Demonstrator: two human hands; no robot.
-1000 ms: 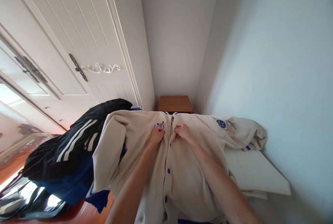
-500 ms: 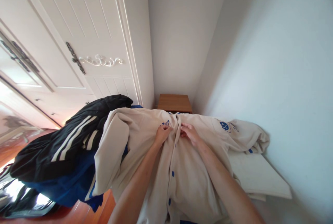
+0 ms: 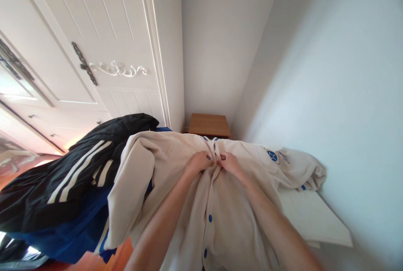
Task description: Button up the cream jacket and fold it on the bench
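A cream jacket (image 3: pixel 233 208) with blue buttons lies spread out, its collar at the far end and a blue star patch on the right. My left hand (image 3: pixel 200 162) pinches the left front edge just below the collar. Close beside it, my right hand (image 3: pixel 228 162) has its fingers curled on the opposite front edge. The fabric bunches between the two hands, and my fingers hide whatever button is there. Two blue buttons show lower down the front.
Black clothing with white stripes (image 3: pixel 72 166) and a blue garment (image 3: pixel 78 225) lie at the left. Behind them stands a white wardrobe (image 3: pixel 126 23). A wooden cabinet (image 3: pixel 209 124) is beyond the collar, a pale wall (image 3: pixel 340 95) at right, and a white board-like surface (image 3: pixel 315 216) below the right sleeve.
Both hands have come closer together at the placket, and the fabric between them is now more bunched. The view has shifted slightly.
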